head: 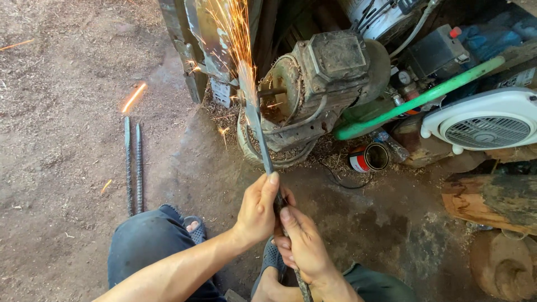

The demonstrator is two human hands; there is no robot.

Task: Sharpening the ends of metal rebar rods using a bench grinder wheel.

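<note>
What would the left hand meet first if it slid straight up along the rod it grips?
Probably the grinding wheel, where the rod tip throws sparks. Between the left hand and that spot only bare rod shows; depth is unclear.

One labelled tin on the workshop floor

We are seeing a round tin [369, 158] lying on its side beside the motor [321, 84], wearing a red, white and black label, its open mouth facing right.

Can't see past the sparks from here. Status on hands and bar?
Left hand and right hand both gripping the steel bar. Tip at the grinder, sparks flying. Two rods lie apart on the dirt.
</note>
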